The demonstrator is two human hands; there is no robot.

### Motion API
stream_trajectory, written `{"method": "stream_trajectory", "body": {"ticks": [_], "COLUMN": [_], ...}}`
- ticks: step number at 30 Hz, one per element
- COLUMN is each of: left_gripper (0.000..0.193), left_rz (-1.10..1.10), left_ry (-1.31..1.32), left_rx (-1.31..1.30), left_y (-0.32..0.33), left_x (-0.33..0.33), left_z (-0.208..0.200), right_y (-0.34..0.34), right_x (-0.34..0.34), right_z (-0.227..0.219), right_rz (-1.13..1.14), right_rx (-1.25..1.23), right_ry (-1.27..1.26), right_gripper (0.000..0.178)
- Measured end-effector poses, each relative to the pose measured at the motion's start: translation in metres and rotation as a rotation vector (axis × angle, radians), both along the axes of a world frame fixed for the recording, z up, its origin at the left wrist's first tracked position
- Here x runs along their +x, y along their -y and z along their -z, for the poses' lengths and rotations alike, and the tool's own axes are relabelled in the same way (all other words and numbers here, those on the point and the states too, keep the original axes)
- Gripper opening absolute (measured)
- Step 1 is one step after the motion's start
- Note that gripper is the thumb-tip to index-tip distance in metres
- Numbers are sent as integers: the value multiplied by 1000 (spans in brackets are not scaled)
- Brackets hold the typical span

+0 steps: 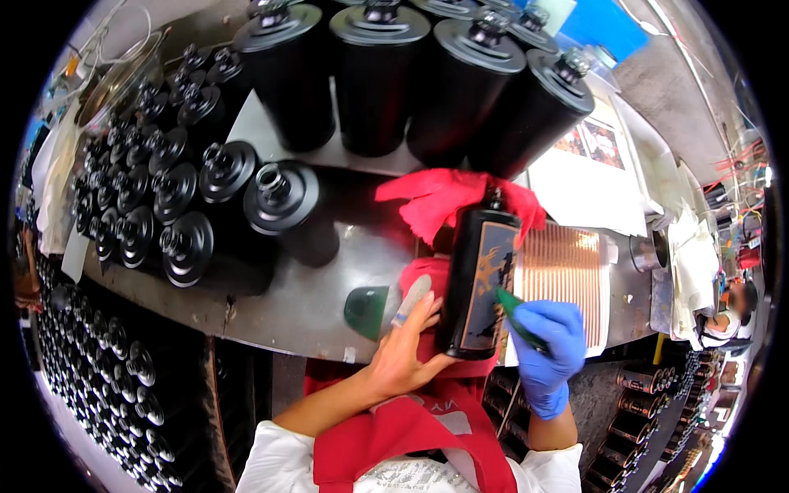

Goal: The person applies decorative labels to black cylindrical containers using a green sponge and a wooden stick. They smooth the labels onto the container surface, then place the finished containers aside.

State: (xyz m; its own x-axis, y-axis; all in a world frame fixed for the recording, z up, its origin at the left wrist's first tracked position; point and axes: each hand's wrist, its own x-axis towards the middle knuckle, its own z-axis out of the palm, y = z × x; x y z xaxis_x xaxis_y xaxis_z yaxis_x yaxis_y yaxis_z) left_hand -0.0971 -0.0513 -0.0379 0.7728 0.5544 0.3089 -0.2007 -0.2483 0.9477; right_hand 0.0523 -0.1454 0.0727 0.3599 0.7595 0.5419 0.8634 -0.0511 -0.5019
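A black bottle [462, 271] with a dark, gold-patterned label [491, 275] lies tilted over red cloth, its neck pointing away from me. My left hand [404, 349] steadies its lower left side, thumb at the base and fingers along the flank. One of those fingers wears a pale cover [412, 297]. In a blue glove, my right hand [552, 341] grips a green scraper [519, 316], whose tip touches the label's right edge. Red cloth [436, 197] is bunched around the bottle's neck. A second green plastic piece [366, 311] rests on the metal table left of my left hand.
Tall black bottles [374, 82] stand across the table's far side. More black bottles [174, 193] crowd the left, with one [283, 205] nearer the middle. A sheet of copper-striped labels [567, 275], white papers [588, 193] and a metal cup [649, 252] lie right. Bottle racks flank the table below.
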Motion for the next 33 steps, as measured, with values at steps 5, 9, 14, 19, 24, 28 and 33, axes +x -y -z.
{"method": "stream_trajectory", "body": {"ticks": [5, 9, 14, 19, 24, 28, 33], "left_gripper": [92, 102, 116, 96, 79, 65, 69], "left_rz": [141, 258, 112, -107, -262, -216, -102], "left_ry": [-105, -164, -156, -257, -245, -111, -53], "left_rx": [-151, -204, -168, 46, 154, 95, -210], "left_y": [-10, -26, -47, -65, -65, -70, -73], "left_x": [-5, -1, 22, 81, 120, 122, 120], "left_z": [0, -13, -42, -81, -83, -63, -63], "right_y": [13, -45, -69, -40, -13, -11, -15], "right_x": [-6, 58, 93, 98, 107, 102, 105], "right_z": [-17, -19, -25, -35, -18, -19, -17], "right_rz": [-425, -97, -26, 173, 99, 10, -64], "right_rx": [-372, -198, -83, 64, -74, -122, -119], "right_ry": [-198, -210, -149, -898, -1066, -978, -922], "right_gripper": [32, 29, 30, 30, 33, 31, 27]}}
